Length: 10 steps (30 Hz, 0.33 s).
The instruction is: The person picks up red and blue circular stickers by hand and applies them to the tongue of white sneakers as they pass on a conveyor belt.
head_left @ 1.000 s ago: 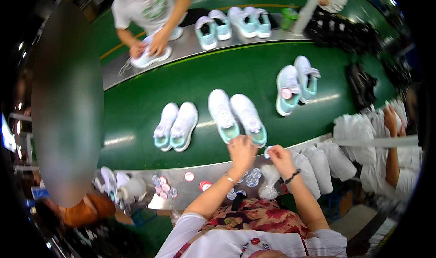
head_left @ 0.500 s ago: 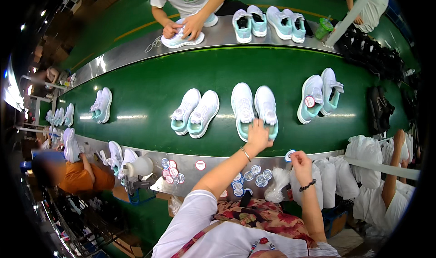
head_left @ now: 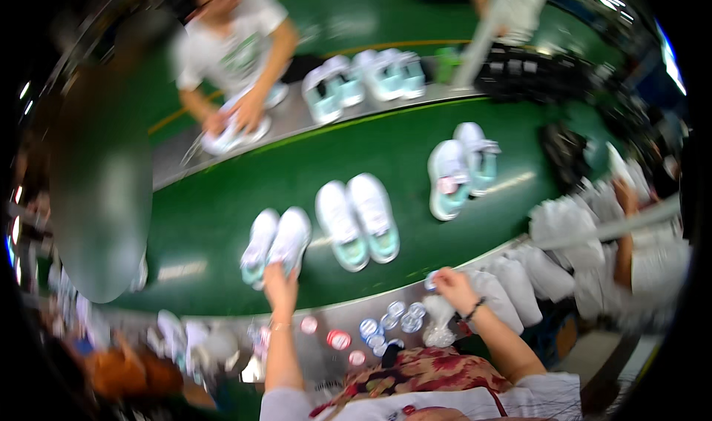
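Note:
On the green belt (head_left: 222, 273), my left hand (head_left: 281, 286) is at the heel of one sneaker in the left white-and-mint pair (head_left: 291, 235); motion blur hides how its fingers are set. My right hand (head_left: 455, 289) is over the bench edge, pinching a small round blue-and-white label (head_left: 431, 280) between thumb and fingers. Between my hands, but farther off, lies another pair of white-and-mint sneakers (head_left: 360, 217), toes pointing away. A third pair (head_left: 452, 180) sits to the right, with a pinkish label on one shoe.
Along the metal bench lie several round blue labels (head_left: 371, 329), red labels (head_left: 338, 339) and a clear plastic bag (head_left: 439, 330). White wrapped bundles (head_left: 512, 284) line the right. Across the belt a co-worker (head_left: 237, 57) handles a sneaker beside more pairs (head_left: 389, 76). Dark shoes (head_left: 564, 154) stand far right.
My left hand has moved left, from the middle pair to the left pair. My right hand still holds the label. The whole view has turned and blurred.

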Available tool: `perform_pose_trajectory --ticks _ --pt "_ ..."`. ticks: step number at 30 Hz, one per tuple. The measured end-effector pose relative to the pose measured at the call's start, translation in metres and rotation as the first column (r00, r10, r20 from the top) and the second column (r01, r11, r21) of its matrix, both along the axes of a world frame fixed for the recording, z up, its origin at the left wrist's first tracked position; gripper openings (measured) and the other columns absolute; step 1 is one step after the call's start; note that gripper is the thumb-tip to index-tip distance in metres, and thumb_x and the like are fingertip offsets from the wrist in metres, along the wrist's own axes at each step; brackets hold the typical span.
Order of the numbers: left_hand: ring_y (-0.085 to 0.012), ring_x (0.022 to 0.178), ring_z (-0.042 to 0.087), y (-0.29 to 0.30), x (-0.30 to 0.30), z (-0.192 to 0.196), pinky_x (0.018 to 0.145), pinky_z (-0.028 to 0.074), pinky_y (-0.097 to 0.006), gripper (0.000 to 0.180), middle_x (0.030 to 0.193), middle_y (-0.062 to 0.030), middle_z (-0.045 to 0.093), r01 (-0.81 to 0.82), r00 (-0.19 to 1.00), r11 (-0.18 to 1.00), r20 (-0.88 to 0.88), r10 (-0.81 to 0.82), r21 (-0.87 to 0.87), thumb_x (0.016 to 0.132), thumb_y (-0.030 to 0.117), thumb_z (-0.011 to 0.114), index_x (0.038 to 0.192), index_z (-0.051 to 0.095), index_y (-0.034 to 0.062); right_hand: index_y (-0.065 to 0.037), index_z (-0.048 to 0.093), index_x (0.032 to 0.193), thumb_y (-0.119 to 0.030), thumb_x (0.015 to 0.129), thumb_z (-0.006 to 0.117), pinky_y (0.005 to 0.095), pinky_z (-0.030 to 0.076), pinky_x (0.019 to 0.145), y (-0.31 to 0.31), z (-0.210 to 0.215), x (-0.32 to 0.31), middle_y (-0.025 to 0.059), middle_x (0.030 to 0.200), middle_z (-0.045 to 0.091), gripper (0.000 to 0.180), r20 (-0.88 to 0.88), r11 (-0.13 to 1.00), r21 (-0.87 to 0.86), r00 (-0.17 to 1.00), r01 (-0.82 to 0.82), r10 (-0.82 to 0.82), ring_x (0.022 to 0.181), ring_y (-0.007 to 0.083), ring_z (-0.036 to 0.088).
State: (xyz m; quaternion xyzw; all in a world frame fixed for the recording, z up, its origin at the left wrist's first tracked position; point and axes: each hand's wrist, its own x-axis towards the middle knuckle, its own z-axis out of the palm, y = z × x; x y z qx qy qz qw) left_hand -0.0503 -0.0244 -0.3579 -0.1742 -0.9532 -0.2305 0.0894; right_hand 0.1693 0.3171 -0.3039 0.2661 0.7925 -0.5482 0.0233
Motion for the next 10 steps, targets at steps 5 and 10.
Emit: perform_pose_trajectory --ticks 5,10 --pt "-0.0382 0.103 0.042 -0.011 0.002 -0.002 0.088 0.035 -0.044 0.06 0.11 -0.0206 0.044 0.013 1.0 1.0 0.0 -0.013 0.007 0.058 0.005 0.076 0.109 0.045 -0.0017 -0.003 0.058 0.083 -0.016 0.081 0.056 0.0329 0.046 0.056 -0.021 0.021 -0.03 0.0122 0.068 0.061 0.014 -0.104 0.986 0.144 0.99 -0.084 0.099 0.062 0.0239 0.061" --pt "-0.0362 0.113 0.037 -0.012 0.004 -0.037 0.096 0.03 -0.045 0.075 0.122 -0.0219 0.038 -0.237 0.957 0.967 0.193 0.217 0.088 0.056 0.008 0.079 0.118 0.038 0.0004 -0.003 0.059 0.083 -0.017 0.081 0.056 0.0338 0.047 0.059 -0.016 0.031 -0.005 0.0129 0.069 0.061 0.015 -0.036 0.987 0.153 0.998 -0.054 0.061 0.063 0.0256 0.061"
